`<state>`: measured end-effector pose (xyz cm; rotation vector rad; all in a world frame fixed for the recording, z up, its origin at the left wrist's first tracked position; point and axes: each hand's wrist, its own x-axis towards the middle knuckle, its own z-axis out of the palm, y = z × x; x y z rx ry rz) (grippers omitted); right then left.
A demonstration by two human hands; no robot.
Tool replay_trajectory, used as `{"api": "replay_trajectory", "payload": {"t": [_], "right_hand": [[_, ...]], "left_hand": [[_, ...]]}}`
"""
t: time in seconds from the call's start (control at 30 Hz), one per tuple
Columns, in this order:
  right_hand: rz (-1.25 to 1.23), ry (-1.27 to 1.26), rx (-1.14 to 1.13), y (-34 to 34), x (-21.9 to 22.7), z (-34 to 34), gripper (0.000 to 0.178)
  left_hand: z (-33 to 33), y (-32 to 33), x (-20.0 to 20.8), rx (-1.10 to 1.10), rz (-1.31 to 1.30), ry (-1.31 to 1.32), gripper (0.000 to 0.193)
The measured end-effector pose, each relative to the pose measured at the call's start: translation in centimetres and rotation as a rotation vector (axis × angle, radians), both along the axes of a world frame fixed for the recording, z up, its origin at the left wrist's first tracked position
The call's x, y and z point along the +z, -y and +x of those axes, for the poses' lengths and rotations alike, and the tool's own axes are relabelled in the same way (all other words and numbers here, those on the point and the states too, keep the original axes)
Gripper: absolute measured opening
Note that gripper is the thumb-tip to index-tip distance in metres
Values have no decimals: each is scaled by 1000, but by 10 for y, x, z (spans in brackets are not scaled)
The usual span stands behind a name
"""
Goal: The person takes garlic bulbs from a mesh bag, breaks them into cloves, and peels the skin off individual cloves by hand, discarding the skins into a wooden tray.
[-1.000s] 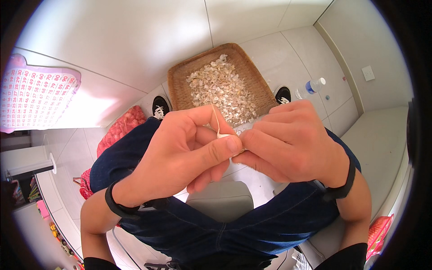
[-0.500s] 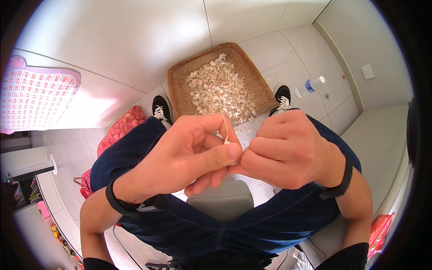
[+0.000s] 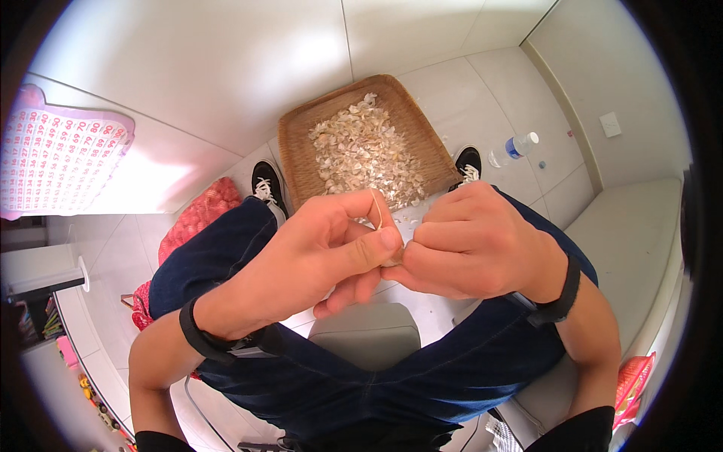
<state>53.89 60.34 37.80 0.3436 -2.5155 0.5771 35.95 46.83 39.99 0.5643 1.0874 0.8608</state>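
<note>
Both my hands meet above my lap, in front of the basket. Thumb and forefinger of my left hand (image 3: 324, 256) pinch a garlic clove (image 3: 393, 259), mostly hidden by the fingertips. A thin pale strand of skin (image 3: 377, 209) rises past the left thumb. My right hand (image 3: 478, 252) is curled closed with its fingertips against the same clove. Beyond them, a woven basket (image 3: 297, 143) lies on the floor between my shoes, with a heap of garlic skins and pieces (image 3: 365, 151) in it.
A red mesh bag of garlic (image 3: 199, 218) lies by my left leg. Past my right shoe (image 3: 468, 161) lies a clear plastic bottle (image 3: 514, 149). A grey stool (image 3: 365, 335) stands below my hands. A number chart (image 3: 60, 158) hangs at left; a red basket (image 3: 633, 384) is at right.
My hands stay together at the clove; the right hand has turned slightly and shifted a little left. The whole view has moved slightly.
</note>
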Motion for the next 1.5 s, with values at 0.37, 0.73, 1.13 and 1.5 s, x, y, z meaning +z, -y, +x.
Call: {"api": "replay_trajectory", "payload": {"t": [0.37, 0.73, 1.13, 1.5], "right_hand": [[-46, -19, -76, -9, 1, -3, 24], [-526, 23, -449, -15, -5, -19, 19], [-610, 15, -309, -1, 15, -12, 27], [-678, 142, -278, -5, 13, -4, 24]], "left_hand": [[-7, -3, -2, 134, 223, -28, 18], [-5, -18, -12, 400, 511, -176, 21], [2, -16, -11, 308, 555, -568, 21], [3, -18, -12, 178, 512, -381, 21]]}}
